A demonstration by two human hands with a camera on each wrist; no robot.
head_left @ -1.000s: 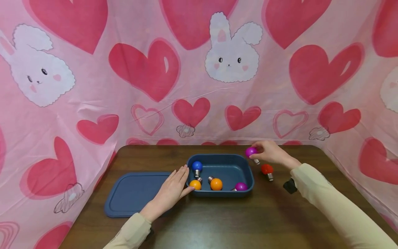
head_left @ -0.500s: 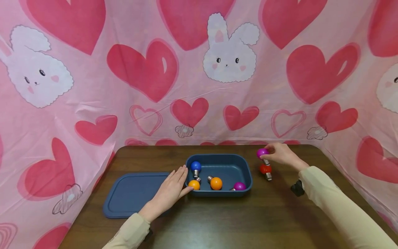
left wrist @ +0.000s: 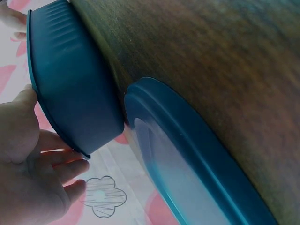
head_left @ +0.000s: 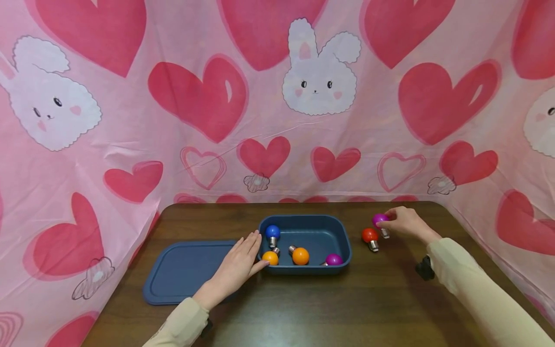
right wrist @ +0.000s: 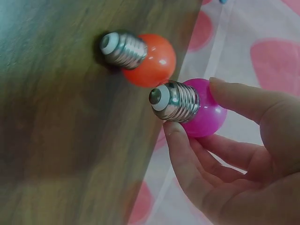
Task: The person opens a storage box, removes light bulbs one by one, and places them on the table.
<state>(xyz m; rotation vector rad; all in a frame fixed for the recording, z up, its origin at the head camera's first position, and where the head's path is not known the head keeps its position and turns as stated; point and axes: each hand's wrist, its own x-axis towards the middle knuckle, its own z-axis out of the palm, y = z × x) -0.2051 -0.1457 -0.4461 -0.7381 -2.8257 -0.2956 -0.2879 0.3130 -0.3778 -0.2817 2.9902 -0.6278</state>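
My right hand [head_left: 406, 222] pinches a purple light bulb [right wrist: 206, 110] by its globe, the metal screw base pointing toward me. Just left of it a red bulb [head_left: 370, 235] lies on the table. My left hand [head_left: 236, 266] rests with extended fingers against the left rim of a dark blue box [head_left: 315, 271]. Inside that box are a blue bulb [head_left: 272, 232], a yellow-orange bulb [head_left: 270, 258] by my left thumb, an orange bulb [head_left: 300, 256] and a second purple bulb [head_left: 334, 260]. In the left wrist view the fingers [left wrist: 70, 171] touch the box's rim.
A dark blue lid [head_left: 182, 272] lies flat on the wooden table [head_left: 303, 313], left of the box and partly behind my left forearm. A pink curtain [head_left: 277, 120] with hearts and rabbits hangs behind the table's far edge.
My right hand has carried the purple bulb rightward from beside the box, past the red bulb, and lowered it toward the table. The left hand has stayed at the box.
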